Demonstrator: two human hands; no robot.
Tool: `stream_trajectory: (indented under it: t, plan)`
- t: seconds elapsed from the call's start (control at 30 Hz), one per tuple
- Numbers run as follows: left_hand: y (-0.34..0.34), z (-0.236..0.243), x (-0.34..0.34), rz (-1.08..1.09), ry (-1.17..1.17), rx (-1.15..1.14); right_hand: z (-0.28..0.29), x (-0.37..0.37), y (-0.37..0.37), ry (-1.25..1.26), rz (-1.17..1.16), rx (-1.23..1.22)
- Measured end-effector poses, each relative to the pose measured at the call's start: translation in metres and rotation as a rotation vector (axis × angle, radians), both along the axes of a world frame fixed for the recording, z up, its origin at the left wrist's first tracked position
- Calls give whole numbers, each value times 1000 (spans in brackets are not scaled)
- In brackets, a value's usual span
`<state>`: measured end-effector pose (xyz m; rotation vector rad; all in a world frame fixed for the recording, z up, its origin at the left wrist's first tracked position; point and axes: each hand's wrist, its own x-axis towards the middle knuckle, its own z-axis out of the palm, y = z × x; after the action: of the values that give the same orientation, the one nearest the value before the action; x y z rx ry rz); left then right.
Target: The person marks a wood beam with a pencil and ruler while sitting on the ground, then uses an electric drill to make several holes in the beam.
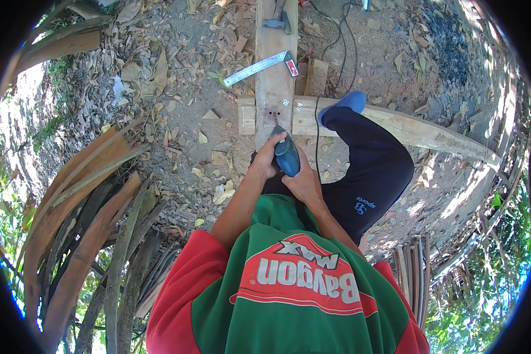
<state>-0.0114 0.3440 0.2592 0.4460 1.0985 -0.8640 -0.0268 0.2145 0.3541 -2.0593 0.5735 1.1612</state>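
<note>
Both my hands grip a blue power drill [287, 158] in front of my body. My left hand [267, 156] wraps its front left side, and my right hand [304, 182] closes round its rear right part. The thin bit points away from me, down at a long pale plank [275, 82] lying lengthwise on the ground. Small dark holes show in the wood by the bit's end; whether the bit is inside one is too small to tell. Underneath, a curved board [407, 123] crosses the plank and reaches far to the right.
A try square [258, 68] lies across the plank, with a hammer [275, 23] farther up. A black cord [317, 138] runs along the right side. My blue shoe [349, 103] rests at the curved board. Curved wood slabs [88, 236] are piled left; dry leaves cover the dirt.
</note>
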Motion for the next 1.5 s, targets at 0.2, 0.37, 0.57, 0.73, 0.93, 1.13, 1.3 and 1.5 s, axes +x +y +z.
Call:
stream_trajectory:
  t: [0.2, 0.37, 0.57, 0.73, 0.93, 1.13, 1.3, 1.5]
  plan:
    - [-1, 3, 2, 13, 11, 4, -4, -3, -3, -18, 25, 12]
    - [-1, 1, 1, 9, 15, -10, -3, -2, -2, -8, 15, 4]
    - [0, 3, 9, -34, 72, 41, 5, 9, 4, 41, -20, -9]
    - [-7, -6, 14, -61, 99, 82, 1, 12, 2, 0, -39, 3]
    - [-1, -16, 13, -24, 107, 59, 0, 21, 7, 79, 20, -36]
    - [11, -23, 6, 94, 136, -26, -8, 24, 17, 100, 142, -72]
    - [4, -23, 5, 125, 122, -7, -8, 27, 8, 110, 158, -75]
    - [2, -26, 4, 141, 143, -1, -14, 26, 4, 124, 189, -70]
